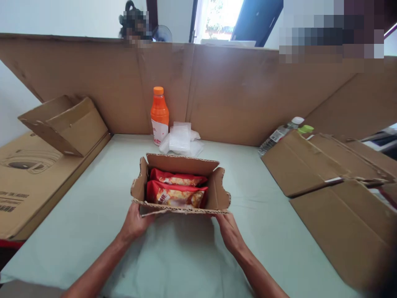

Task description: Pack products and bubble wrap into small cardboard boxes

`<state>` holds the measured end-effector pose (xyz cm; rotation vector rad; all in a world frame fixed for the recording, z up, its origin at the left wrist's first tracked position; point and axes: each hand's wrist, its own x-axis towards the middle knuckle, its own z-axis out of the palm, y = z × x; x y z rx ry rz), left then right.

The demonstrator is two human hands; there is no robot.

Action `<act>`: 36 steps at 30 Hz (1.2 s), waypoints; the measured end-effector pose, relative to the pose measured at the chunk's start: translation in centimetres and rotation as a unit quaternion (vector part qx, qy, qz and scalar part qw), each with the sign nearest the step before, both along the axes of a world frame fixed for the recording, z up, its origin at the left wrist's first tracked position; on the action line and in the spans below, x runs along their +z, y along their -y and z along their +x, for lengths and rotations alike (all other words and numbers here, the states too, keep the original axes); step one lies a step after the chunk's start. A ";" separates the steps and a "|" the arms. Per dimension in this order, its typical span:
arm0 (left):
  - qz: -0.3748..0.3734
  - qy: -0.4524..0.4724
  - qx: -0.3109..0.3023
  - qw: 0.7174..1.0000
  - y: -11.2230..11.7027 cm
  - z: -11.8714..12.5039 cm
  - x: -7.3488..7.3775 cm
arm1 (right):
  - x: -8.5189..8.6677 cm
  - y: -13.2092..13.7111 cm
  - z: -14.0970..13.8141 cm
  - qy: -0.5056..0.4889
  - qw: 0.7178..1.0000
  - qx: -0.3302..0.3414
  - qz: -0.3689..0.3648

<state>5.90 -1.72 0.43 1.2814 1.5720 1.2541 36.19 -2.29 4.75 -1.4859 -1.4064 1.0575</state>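
A small open cardboard box (217,194) stands in the middle of the pale green table (77,223). Inside it lie two red and yellow snack packets (176,194), one behind the other. My left hand (135,223) grips the box's near left corner, fingers curled under the front flap. At the near right corner my right hand (228,231) holds the same front edge. Both hands' fingertips are partly hidden by the cardboard.
An orange bottle (159,116) and a heap of clear plastic bags (181,140) stand at the back. Flattened cardboard boxes (325,165) and plastic bottles (281,133) lie on the right. A folded box (66,124) rests on a large printed carton (27,178) at the left. A cardboard wall (232,91) encloses the table.
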 end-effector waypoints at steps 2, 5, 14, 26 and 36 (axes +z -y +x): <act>-0.007 0.016 0.016 1.000 -2.5 -0.9 0.4 | -0.2 -1.8 -1.3 -0.012 1.000 0.016 0.016; 0.010 0.071 0.017 0.997 -4.3 -1.2 0.2 | -0.9 -4.1 -1.8 -0.026 0.998 0.047 0.017; 0.015 0.116 0.032 0.993 -3.6 -0.5 -1.8 | -0.5 -15.0 2.0 0.161 0.964 0.069 0.200; 0.009 0.097 0.067 0.993 -3.0 0.3 -2.6 | -0.1 -26.6 -1.8 0.314 0.879 0.053 0.354; 0.048 0.106 0.014 0.993 -3.9 -0.3 -2.0 | 0.2 -28.3 -4.4 0.337 0.878 0.105 0.322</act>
